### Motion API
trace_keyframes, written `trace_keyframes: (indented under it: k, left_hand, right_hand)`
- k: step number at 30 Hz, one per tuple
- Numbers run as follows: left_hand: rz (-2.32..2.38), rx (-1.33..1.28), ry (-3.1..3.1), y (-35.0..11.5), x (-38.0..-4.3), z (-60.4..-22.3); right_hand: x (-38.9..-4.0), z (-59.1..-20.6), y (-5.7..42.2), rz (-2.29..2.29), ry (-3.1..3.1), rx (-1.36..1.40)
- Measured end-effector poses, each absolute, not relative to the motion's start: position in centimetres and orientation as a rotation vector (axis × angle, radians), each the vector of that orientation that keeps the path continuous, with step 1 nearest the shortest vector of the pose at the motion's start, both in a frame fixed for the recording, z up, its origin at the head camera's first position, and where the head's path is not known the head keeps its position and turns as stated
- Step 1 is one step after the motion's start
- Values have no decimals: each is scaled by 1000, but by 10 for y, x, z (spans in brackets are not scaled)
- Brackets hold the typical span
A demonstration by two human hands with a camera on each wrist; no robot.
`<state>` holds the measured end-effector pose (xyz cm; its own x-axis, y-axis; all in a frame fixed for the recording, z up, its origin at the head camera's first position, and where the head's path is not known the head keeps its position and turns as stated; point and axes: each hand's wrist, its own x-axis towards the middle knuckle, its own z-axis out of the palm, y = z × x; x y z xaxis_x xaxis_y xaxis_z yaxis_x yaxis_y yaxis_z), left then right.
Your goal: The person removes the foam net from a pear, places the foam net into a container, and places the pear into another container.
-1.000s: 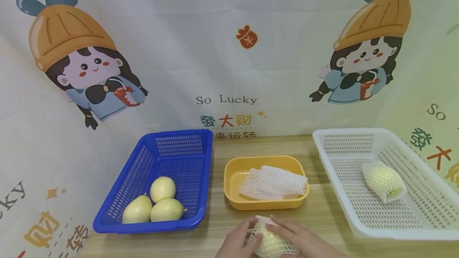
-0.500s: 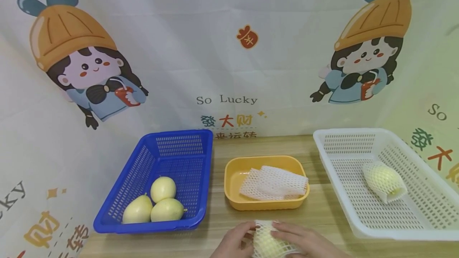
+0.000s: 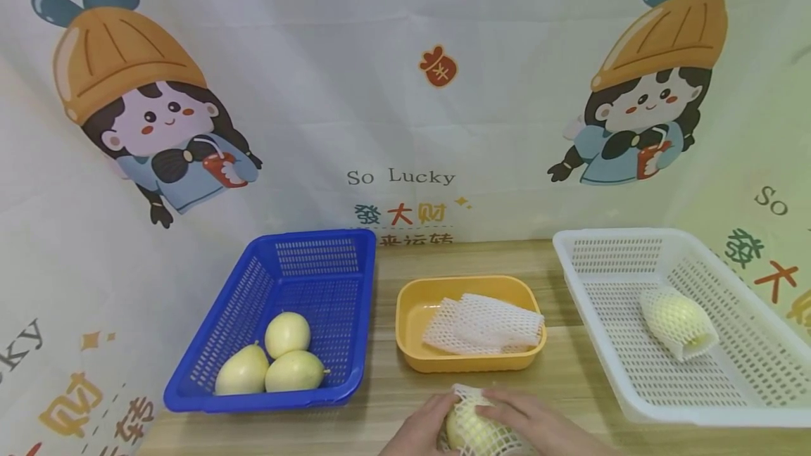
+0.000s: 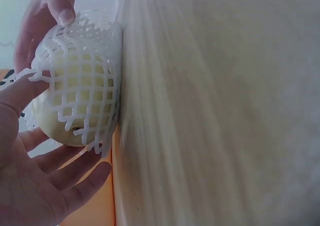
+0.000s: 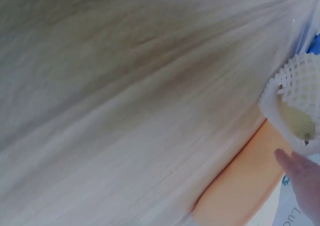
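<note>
At the bottom edge of the head view, a pale yellow pear [image 3: 453, 431] is partly covered by a white foam net sleeve [image 3: 484, 433]. My left hand [image 3: 419, 429] grips it from the left; in the left wrist view a digit hooks the net's edge and other fingers spread under the pear's bare end [image 4: 62, 132]. From the right, my right hand [image 3: 531, 419] holds the netted side, its fingers over the mesh. The left wrist view shows its thumb [image 4: 64, 16] pressing the net's far end. The right wrist view catches only part of a hand [image 5: 302, 178] beside the netted pear.
A blue basket [image 3: 364, 343] at left holds three bare pears [image 3: 294, 371]. Beyond the hands, a yellow tray [image 3: 472, 363] contains flat foam nets [image 3: 497, 322]. The white basket [image 3: 608, 357] at right has one netted pear [image 3: 678, 319]. A printed cloth [image 3: 494, 111] hangs behind.
Both hands stay around the pear near the table's front. More bare skin now shows on the pear's left side, and the net's edge there has shifted. The baskets and tray look unchanged.
</note>
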<state>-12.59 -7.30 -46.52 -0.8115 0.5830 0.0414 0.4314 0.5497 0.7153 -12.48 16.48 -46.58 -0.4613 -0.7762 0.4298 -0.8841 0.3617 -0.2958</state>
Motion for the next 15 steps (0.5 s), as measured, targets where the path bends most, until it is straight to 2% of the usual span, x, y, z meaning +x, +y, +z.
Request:
trace_keyframes:
  k: [15]
  left_hand:
    - [1140, 845, 2630, -64, -125, -471]
  right_hand:
    - [-121, -472, 161, 780, -2577, 1413]
